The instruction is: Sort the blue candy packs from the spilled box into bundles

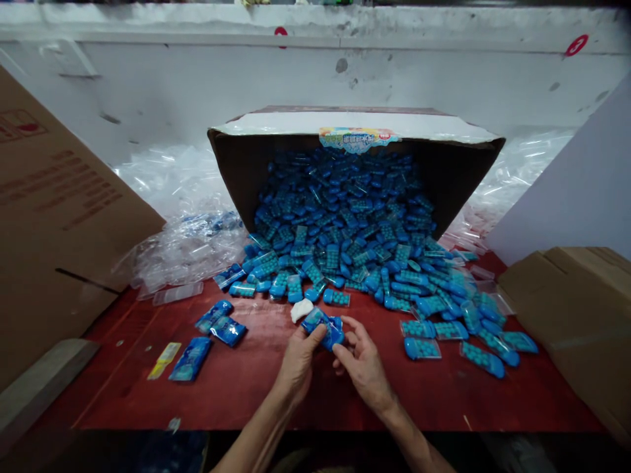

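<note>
My left hand [299,357] grips a shiny blue packet [316,322] above the red tabletop [256,394], its thumb lying on top. The fingers of my right hand [362,362] are closed at the packet's right end. Just behind the packet lies a crumpled white scrap [302,310]. Beyond that spreads a large heap of small clear cases [336,297] with blue caps and turquoise balls inside. More blue packets [191,359] lie flat to the left of my hands. Whether a case is inside the held packet cannot be seen.
A cardboard box [473,157] lies on its side at the back, spilling the cases forward. Clear plastic pieces [172,256] are piled at its left. Cartons stand at the far left [59,217] and right [566,315]. A yellow-and-white strip [164,360] lies at left.
</note>
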`<state>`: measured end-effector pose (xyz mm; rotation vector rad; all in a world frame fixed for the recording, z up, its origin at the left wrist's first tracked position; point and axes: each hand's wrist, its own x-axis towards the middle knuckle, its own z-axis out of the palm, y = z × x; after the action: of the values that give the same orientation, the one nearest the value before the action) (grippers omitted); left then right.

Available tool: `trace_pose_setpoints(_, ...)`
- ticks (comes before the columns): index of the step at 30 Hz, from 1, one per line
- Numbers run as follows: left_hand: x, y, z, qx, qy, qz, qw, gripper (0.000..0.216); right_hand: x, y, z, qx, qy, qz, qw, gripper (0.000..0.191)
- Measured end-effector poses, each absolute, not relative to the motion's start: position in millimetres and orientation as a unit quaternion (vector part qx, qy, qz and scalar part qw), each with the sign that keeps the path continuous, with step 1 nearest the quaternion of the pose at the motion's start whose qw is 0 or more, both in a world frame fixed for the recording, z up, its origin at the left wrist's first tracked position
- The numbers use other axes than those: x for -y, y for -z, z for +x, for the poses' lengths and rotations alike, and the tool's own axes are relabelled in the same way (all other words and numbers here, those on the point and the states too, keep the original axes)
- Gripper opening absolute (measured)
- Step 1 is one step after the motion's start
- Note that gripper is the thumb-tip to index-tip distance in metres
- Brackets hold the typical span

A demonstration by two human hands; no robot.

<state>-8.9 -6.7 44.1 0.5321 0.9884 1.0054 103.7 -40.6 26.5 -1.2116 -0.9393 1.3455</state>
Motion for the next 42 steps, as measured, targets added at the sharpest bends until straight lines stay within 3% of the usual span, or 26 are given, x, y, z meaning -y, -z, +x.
trace_pose_setpoints(8,3.6,-50.8,-14.0,-0.401,-0.398,0.254,0.785,0.023,40.1,-32.8,109.6,0.379,-0.593,-0.47,0.533,0.051)
trace_pose_setpoints(12,4.8,-47.9,-13.6,-0.412,-0.428,0.256,0.762,0.02,39.2,-35.9,110.9,0.368,-0.629,-0.44,0.525,0.058)
trace_pose_setpoints(29,7.9,-44.5,-10.7,-0.379,-0.407,0.224,0.8,0.017,31.9,-22.2,124.9,0.367,-0.682,-0.38,0.506,0.058)
trace_pose_setpoints(34,12.6,-40.8,-1.7,-0.387,-0.446,0.224,0.776,0.016,31.6,-22.9,125.1,0.355,-0.672,-0.387,0.521,0.056)
trace_pose_setpoints(42,10.3,-44.3,-15.9,-0.386,-0.398,0.253,0.793,0.021,34.4,-21.4,130.7,0.415,-0.642,-0.404,0.502,0.052)
